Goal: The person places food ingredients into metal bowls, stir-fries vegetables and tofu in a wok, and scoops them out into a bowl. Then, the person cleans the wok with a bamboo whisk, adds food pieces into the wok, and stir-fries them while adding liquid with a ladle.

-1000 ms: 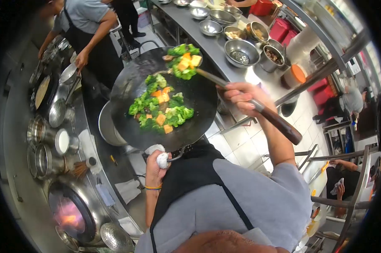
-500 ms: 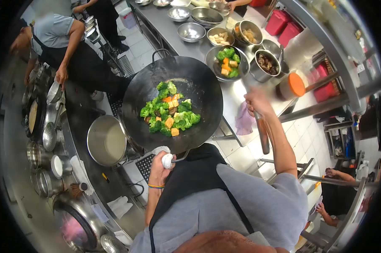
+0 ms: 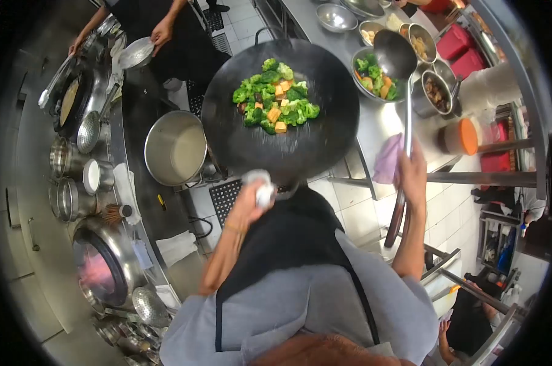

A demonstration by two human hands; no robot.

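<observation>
My left hand (image 3: 254,198) is closed around the near handle of a large black wok (image 3: 276,155), with a white cloth (image 3: 265,194) bunched in the grip. Broccoli (image 3: 300,111) and orange-yellow cubes (image 3: 281,127) lie in the wok. My right hand (image 3: 413,174) grips a long-handled ladle (image 3: 395,53). Its dark bowl hangs over the far right rim of a metal bowl (image 3: 356,91) holding broccoli and cubes. No food shows in the ladle. A purple cloth (image 3: 387,160) lies at the counter edge beside my right hand.
A deep pot (image 3: 175,148) of pale liquid stands left of the wok. Food containers, including a metal pot of brown pieces (image 3: 436,93) and an orange-lidded tub (image 3: 460,136), line the right counter (image 3: 373,122). A co-worker's hand (image 3: 163,33) holds a pan at upper left.
The view has shifted, so the scene sits higher and further right. My right hand has drawn back toward me, and the ladle has lifted from the food bowl. My left hand keeps the wok handle.
</observation>
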